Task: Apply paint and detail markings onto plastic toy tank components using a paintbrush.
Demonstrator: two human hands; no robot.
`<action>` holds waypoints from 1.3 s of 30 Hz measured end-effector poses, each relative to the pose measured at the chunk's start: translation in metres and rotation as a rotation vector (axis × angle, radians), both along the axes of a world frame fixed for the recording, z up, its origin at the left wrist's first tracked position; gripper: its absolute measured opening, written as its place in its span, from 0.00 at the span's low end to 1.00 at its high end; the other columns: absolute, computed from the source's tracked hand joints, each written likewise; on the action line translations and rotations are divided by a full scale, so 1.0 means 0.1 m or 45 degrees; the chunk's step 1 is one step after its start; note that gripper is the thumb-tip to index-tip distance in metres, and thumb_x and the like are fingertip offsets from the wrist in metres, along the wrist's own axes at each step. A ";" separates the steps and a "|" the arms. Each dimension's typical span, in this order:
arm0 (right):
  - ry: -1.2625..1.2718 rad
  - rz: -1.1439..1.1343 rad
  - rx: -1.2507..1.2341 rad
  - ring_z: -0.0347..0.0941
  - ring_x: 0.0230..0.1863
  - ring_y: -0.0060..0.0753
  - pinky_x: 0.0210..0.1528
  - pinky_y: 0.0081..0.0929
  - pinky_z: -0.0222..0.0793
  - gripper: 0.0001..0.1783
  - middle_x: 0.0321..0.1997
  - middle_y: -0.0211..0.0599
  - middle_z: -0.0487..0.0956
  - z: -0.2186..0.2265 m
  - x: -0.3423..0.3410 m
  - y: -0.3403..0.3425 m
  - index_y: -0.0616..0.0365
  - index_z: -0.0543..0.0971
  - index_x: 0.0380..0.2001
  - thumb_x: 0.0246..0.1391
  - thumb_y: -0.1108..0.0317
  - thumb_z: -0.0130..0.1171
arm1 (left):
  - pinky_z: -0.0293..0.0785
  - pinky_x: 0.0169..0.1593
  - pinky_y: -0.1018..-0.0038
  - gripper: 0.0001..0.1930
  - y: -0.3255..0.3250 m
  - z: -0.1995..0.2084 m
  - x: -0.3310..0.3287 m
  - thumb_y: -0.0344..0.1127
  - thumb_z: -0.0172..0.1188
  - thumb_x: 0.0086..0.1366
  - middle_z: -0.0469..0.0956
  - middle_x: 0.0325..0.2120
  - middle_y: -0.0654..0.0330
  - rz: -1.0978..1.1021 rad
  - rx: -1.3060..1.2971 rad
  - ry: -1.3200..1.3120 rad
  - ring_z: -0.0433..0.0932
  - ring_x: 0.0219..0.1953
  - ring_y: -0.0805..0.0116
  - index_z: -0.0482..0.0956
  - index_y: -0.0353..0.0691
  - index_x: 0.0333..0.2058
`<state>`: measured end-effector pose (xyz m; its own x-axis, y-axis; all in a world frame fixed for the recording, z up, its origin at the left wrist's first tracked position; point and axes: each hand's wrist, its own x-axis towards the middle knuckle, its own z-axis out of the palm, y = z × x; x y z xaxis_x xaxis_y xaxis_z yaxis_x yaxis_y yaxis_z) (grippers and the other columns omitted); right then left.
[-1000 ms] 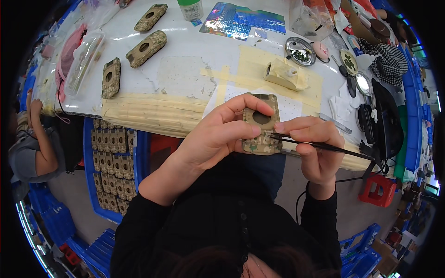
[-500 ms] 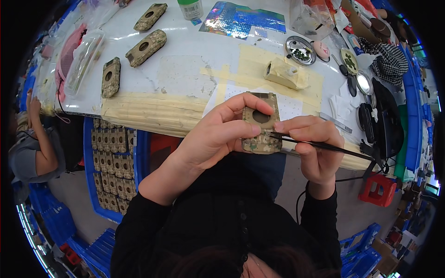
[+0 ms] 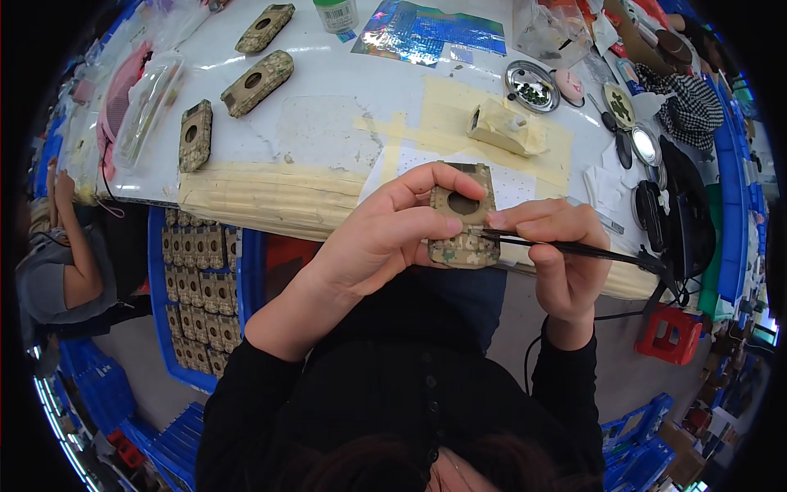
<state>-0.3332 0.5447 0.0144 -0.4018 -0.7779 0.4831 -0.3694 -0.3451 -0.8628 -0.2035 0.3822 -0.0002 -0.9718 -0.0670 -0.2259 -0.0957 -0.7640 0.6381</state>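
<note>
Head view shows the left hand (image 3: 369,236) pinching a spotty toy tank (image 3: 464,252), near the middle toward two o'clock, while the right hand (image 3: 580,275) holds black tweezers (image 3: 623,257); the tank looks light and hard, best held by its edges.

Black long-sleeved top (image 3: 352,402), dark buttons (image 3: 430,380)
</note>
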 end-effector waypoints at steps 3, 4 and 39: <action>0.147 0.041 0.052 0.78 0.39 0.40 0.44 0.30 0.72 0.12 0.36 0.55 0.79 0.02 -0.02 0.01 0.65 0.69 0.35 0.61 0.65 0.53 | 0.79 0.39 0.80 0.15 0.01 0.02 0.00 0.26 0.55 0.60 0.74 0.38 0.61 0.003 -0.005 -0.005 0.78 0.37 0.77 0.70 0.36 0.47; 0.100 0.024 0.031 0.79 0.39 0.40 0.44 0.31 0.73 0.10 0.35 0.52 0.79 0.02 -0.01 0.01 0.65 0.71 0.34 0.59 0.67 0.56 | 0.79 0.39 0.80 0.15 0.01 0.02 0.00 0.27 0.55 0.60 0.74 0.38 0.61 0.003 -0.007 -0.005 0.78 0.37 0.78 0.70 0.36 0.47; 1.040 -1.098 1.028 0.69 0.34 0.44 0.35 0.35 0.65 0.08 0.31 0.41 0.71 -0.19 -0.68 0.79 0.59 0.75 0.39 0.56 0.72 0.54 | 0.68 0.50 0.78 0.34 -0.63 0.00 0.43 0.22 0.49 0.64 0.72 0.49 0.52 0.617 -1.146 0.011 0.71 0.48 0.73 0.47 0.41 0.67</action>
